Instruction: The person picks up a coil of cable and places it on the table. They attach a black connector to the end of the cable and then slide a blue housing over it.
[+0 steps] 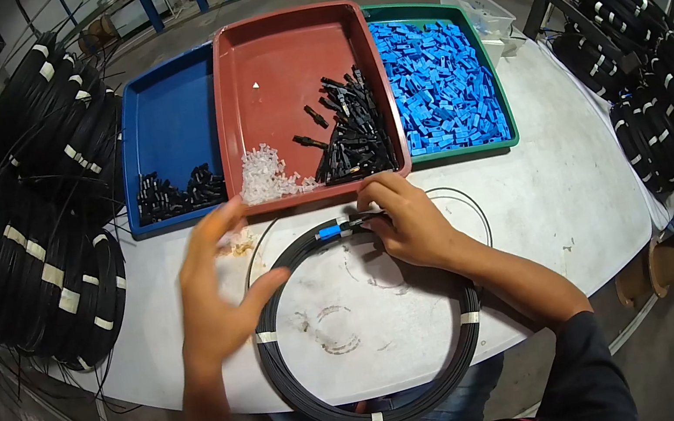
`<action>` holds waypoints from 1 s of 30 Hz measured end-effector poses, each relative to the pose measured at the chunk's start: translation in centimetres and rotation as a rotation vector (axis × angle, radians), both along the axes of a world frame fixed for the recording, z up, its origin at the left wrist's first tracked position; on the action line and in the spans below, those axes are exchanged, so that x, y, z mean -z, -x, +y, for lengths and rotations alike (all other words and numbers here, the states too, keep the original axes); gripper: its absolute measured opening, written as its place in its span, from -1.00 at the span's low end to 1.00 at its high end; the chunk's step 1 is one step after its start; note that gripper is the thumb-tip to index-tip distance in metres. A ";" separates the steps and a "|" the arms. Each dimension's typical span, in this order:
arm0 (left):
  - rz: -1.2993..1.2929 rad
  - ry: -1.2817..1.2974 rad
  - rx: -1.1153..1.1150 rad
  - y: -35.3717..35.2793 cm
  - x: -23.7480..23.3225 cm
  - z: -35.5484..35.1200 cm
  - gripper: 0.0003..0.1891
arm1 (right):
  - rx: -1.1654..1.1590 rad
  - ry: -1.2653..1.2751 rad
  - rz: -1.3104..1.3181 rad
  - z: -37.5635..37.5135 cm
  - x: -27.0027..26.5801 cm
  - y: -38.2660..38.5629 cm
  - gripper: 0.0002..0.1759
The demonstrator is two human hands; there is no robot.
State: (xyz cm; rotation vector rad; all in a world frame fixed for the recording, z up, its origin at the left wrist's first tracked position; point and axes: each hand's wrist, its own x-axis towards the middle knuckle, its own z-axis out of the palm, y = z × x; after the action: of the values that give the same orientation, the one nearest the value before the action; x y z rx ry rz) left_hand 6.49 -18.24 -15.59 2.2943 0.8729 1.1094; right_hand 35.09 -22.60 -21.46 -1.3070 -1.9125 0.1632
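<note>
A coil of black cable (pixel 272 370), bound with white tape bands, lies on the white table and overhangs its front edge. At the top of the coil is a blue connector (pixel 330 232), with a clear piece and a black cable end (pixel 357 223) beside it. My right hand (pixel 414 225) pinches that cable end, its fingertips partly hiding it. My left hand (pixel 223 295) is over the coil's left side, thumb spread from the fingers, holding nothing visible. Its fingertips are near the red tray's front rim and small clear plastic pieces (pixel 265 176).
Behind the coil stand a blue tray (pixel 166 105) with black parts, a red tray (pixel 277 52) with black connectors (pixel 351 133) and a green tray (pixel 482 38) of blue connectors (pixel 441 88). Stacked cable coils (pixel 36 258) flank the left; more coils (pixel 646 100) hang right.
</note>
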 end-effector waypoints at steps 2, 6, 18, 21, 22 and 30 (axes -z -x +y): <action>-0.059 -0.064 -0.194 3.7 0.7 -4.2 -0.71 | 0.018 0.068 -0.025 0.0 0.4 0.0 -0.67; -0.060 0.867 -0.142 9.5 5.1 -16.7 -0.79 | 0.034 0.262 -0.132 0.2 0.6 0.5 -0.60; -1.105 1.116 0.070 5.0 9.7 -23.9 -0.30 | 0.014 0.357 0.004 -1.1 -2.6 2.4 -0.60; -1.107 1.001 -0.012 5.2 8.9 -24.0 -0.17 | -0.045 0.352 0.209 -1.9 -2.5 3.7 -0.57; -1.245 1.029 0.000 5.7 8.4 -24.1 -0.17 | -0.076 0.261 0.255 -2.1 -3.1 4.6 -0.55; -1.112 0.492 -0.006 7.9 2.4 -20.7 -0.56 | -0.254 0.027 0.411 -3.7 -9.8 6.7 -0.52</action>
State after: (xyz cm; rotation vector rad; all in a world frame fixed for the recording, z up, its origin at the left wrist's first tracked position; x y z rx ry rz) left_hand -1.44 -38.96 -18.00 0.9985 0.5670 1.6438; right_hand 28.34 -26.32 -11.70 -0.9526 -1.7138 0.5452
